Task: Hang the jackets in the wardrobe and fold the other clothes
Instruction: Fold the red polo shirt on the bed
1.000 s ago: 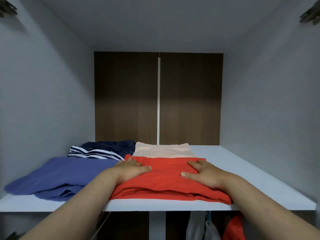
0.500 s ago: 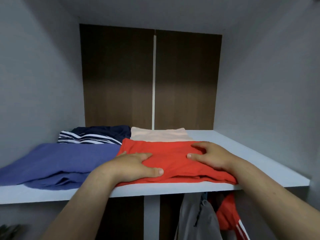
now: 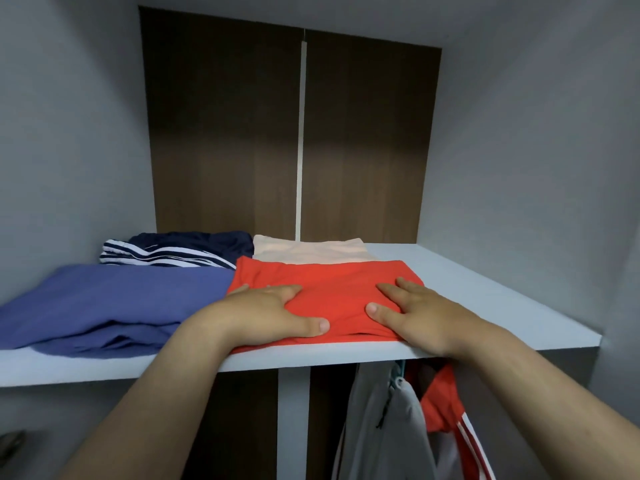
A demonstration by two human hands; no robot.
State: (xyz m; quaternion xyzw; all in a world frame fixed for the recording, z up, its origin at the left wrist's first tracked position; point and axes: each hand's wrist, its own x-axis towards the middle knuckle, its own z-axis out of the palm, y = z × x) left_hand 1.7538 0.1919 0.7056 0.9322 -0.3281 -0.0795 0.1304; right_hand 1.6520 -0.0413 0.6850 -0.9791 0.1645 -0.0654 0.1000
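Both arms reach up and forward into the wardrobe, forearms rising from the near corners. The left hand lies palm-down on the near left part of the folded red garment, its fingers straight and close together, thumb splayed out to the right. The right hand mirrors it on the near right part, flat, fingers straight and slightly spread, thumb pointing left, wrist over the shelf's front edge. Neither hand grips; both press flat on the cloth.

The red garment sits at the near edge of the white shelf, roughly in the middle. Just behind it, touching, lies a folded pale peach garment. To the left, a blue garment is spread loosely, and behind that a navy garment with white stripes.

Dark brown back panels close the far side, with grey walls left and right. Below the shelf on the right hang a grey jacket and a red jacket with white stripes.
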